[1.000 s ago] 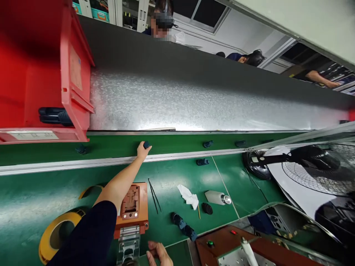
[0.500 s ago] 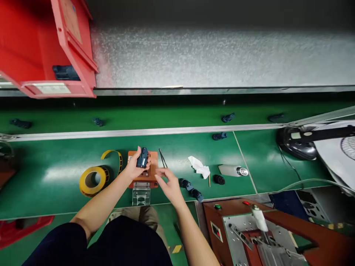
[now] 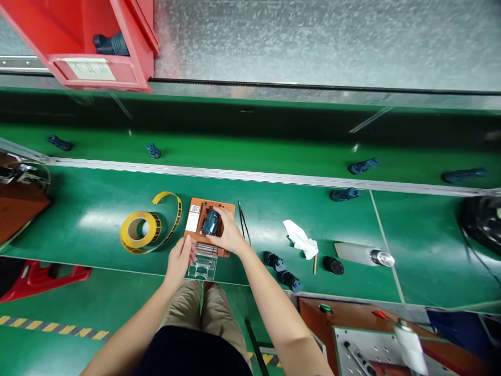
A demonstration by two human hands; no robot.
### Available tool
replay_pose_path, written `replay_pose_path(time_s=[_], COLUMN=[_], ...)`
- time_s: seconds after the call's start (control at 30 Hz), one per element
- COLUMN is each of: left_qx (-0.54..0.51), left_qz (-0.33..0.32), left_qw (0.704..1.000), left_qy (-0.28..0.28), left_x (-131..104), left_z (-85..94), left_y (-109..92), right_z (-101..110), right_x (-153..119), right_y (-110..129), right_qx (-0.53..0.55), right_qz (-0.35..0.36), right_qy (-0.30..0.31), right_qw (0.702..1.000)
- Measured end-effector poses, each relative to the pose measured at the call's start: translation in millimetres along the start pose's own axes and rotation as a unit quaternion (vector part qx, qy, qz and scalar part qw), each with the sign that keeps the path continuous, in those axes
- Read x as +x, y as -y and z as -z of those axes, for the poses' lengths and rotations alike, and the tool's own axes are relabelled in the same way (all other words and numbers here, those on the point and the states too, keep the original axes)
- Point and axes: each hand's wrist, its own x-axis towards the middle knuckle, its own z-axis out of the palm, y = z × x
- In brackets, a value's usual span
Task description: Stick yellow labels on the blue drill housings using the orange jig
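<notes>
My right hand (image 3: 227, 230) grips a dark blue plastic housing (image 3: 211, 223) between thumb and fingers. The housing lies in the recess of an orange-brown fixture block (image 3: 227, 208), which carries white labels on its left side. At the block's front left corner is my left hand (image 3: 180, 259), empty, its fingers loosely stretched beside the hinge. A clear hinged flap (image 3: 203, 267) hangs off the block's front edge. Black tweezers (image 3: 245, 222) lie just right of the block, and a roll of yellow tape (image 3: 136, 232) with dark labels stands to the left.
Two dark blue parts (image 3: 282, 270) lie right of the fixture. Beyond them are white tissue (image 3: 300, 239), a black cap (image 3: 333, 265) and a white bottle (image 3: 362, 254). More parts sit on the green belt (image 3: 250, 151) behind a metal rail. A red bin (image 3: 102, 70) overhangs at upper left.
The dark blue housing has gone from my left hand into my right and down into the fixture's recess. My left hand has drawn back toward the front edge. The view has shifted.
</notes>
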Motion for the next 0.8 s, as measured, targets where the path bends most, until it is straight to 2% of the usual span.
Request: replay_pose_path(time_s=[0.07,0.13,0.2,0.3,0.37,0.4,0.43,0.5,0.57,0.6,0.67,0.8], left_qx=[0.082,0.12,0.103,0.034,-0.011,-0.036,-0.067,-0.147,-0.217,-0.237,-0.238,-0.172], left_qz=[-0.076,-0.098,-0.068,-0.008,0.005,0.01,0.018,0.043,0.063,0.067,0.074,0.128], left_qw=[0.99,0.98,0.988,0.999,0.998,0.996,0.994,0.98,0.959,0.949,0.942,0.953], left_qy=[-0.084,-0.123,-0.088,0.034,0.069,0.075,0.085,0.125,0.173,0.196,0.225,0.212], left_x=[-11.3,-21.2,-30.0,-43.5,-51.8,-54.7,-56.0,-52.1,-37.8,-27.1,-1.5,43.3], left_z=[11.9,17.9,18.6,17.6,20.4,23.1,26.0,30.8,30.8,28.4,19.3,-0.2], left_y=[20.6,42.0,60.1,69.6,60.4,51.8,41.2,17.0,-6.8,-17.3,-34.2,-50.1], right_z=[-2.1,-2.9,-2.8,-1.7,-0.6,-0.3,-0.2,-1.5,-5.5,-8.7,-16.8,-32.6], right_x=[13.2,21.4,24.1,21.3,14.7,9.2,1.9,-18.1,-42.5,-54.4,-73.7,-86.7], right_y=[-14.8,-25.0,-31.2,-35.6,-37.8,-39.5,-42.1,-50.9,-64.1,-71.5,-85.9,-102.6], right_qx=[-0.018,-0.032,-0.047,-0.084,-0.117,-0.131,-0.143,-0.17,-0.206,-0.231,-0.273,-0.31], right_qz=[0.001,0.015,0.029,0.042,0.05,0.05,0.04,-0.008,-0.079,-0.102,-0.141,-0.192], right_qy=[0.004,0.018,0.038,0.083,0.086,0.064,0.019,-0.118,-0.258,-0.3,-0.326,-0.333], right_qw=[1.0,0.999,0.998,0.992,0.988,0.988,0.989,0.978,0.941,0.92,0.894,0.869])
